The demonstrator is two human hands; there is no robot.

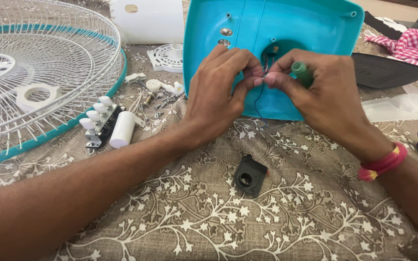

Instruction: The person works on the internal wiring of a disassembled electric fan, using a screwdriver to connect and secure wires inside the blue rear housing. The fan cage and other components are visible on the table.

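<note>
Both hands, left hand (218, 92) and right hand (322, 94), meet over the fan base (315, 29), with the fan guard (39, 72) far left, the switch block (98, 124) (capacitor (123, 129) beside it) between, and the small housing (250, 176) nearer.

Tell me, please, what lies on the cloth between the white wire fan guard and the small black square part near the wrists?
In the head view, between the fan guard and the black square part lie a push-button switch block and a white cylinder.

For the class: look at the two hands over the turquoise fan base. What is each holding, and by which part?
Both hands, left hand and right hand, pinch thin dark wires between their fingertips. The right hand also grips a green-handled tool by its handle.
</note>
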